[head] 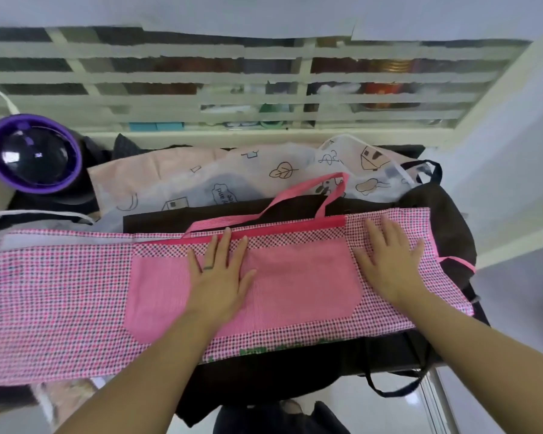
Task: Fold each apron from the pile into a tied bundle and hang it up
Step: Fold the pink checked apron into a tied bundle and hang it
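1. At the far left, a purple-rimmed dome sat at the back of the pile.
2. The pink checked apron lay as a long flat band across the top of the pile, reaching from the left edge almost to the right. It rested on a dark apron.
3. The left hand lay flat on the apron's plain pink pocket. Its fingers were straight and spread, gripping nothing, and one wore a dark ring.
4. Behind the hands, the pink neck strap looped back over a white printed apron.
5. The right hand pressed flat on the checked cloth just right of the pocket, its fingers straight and splayed.
6. At the far right, a pink tie crossed the dark apron's edge.
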